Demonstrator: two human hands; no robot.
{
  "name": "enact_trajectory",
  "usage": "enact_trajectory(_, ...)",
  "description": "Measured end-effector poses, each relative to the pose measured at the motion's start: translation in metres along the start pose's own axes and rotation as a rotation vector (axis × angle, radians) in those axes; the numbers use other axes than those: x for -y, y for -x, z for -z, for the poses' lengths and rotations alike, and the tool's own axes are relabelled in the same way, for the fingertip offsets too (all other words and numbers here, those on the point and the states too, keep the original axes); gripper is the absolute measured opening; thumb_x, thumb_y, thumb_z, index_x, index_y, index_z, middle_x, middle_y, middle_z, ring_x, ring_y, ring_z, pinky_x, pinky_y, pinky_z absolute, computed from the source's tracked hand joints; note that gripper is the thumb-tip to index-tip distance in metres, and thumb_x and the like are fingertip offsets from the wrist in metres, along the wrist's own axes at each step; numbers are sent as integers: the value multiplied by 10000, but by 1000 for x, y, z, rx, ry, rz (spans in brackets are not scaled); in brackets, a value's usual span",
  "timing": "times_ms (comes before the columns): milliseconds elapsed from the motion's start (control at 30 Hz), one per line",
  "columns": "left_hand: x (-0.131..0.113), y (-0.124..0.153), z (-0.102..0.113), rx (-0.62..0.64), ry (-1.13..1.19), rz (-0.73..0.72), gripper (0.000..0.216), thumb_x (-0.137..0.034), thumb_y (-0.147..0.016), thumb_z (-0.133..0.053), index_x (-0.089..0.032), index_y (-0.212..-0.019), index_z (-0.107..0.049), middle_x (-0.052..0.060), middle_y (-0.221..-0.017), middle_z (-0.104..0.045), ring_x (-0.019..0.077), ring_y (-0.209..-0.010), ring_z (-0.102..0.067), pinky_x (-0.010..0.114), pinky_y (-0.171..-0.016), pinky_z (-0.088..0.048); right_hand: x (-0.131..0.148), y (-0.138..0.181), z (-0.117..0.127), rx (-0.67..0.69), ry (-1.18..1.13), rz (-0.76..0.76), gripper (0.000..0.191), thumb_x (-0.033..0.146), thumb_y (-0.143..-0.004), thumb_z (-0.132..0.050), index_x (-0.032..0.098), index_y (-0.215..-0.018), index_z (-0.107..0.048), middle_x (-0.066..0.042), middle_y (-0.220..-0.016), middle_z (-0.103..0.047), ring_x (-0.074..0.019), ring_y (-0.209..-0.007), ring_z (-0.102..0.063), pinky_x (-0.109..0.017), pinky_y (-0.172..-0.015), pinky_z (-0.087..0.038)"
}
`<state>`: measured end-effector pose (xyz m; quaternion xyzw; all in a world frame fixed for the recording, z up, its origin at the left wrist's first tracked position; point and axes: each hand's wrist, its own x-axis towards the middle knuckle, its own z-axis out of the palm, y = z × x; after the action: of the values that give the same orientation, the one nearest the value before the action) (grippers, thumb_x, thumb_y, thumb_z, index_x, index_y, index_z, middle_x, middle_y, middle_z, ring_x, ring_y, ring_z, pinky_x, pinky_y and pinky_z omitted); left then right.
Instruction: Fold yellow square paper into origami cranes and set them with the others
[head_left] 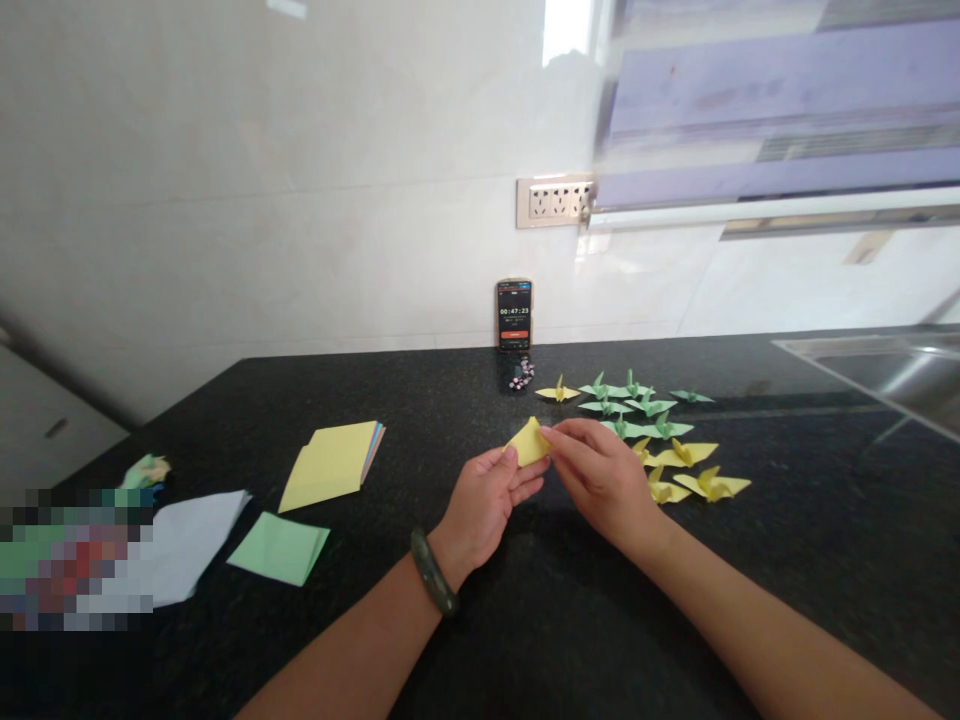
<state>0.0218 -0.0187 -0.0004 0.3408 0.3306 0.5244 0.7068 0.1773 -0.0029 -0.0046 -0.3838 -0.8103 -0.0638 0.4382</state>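
My left hand and my right hand meet over the black counter, both pinching a small folded yellow paper. The left thumb and fingers grip its lower left side. The right fingertips press its right edge. A dark bangle circles my left wrist. Just right of my hands lie several folded paper cranes, green ones farther back and yellow ones nearer.
A stack of coloured paper squares with yellow on top lies to the left, with a loose green sheet and a white sheet nearer. A phone showing a timer leans on the wall. A steel sink sits far right.
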Motion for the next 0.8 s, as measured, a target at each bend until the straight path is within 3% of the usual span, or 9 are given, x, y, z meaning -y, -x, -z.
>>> enact_trajectory(133, 2, 0, 1, 28, -66, -16, 264, -291, -819, -548, -89, -963, -637, 148, -1021, -666, 242, -971, -616, 375, -878, -437, 1, 0, 0, 6, -4, -3, 268, 148, -839, -483, 157, -1075, -608, -120, -942, -603, -196, -852, -566, -320, -712, -504)
enact_trajectory(367, 3, 0, 1, 35, -155, -34, 330, -335, -774, -598, -88, -986, -649, 160, -1045, -656, 254, -986, -608, 383, -883, -436, 1, -1, -2, -3, -54, -77, 228, 176, -839, -478, 188, -1027, -605, -99, -931, -600, -193, -854, -576, -329, -718, -511)
enact_trajectory(800, 4, -2, 7, 61, -379, -128, 346, -362, -771, -585, -120, -1005, -664, 133, -1026, -669, 238, -969, -613, 366, -870, -454, 3, -2, -3, 28, -202, -314, 57, 202, -798, -540, 182, -836, -577, -39, -780, -562, -145, -671, -531, -260, -571, -456)
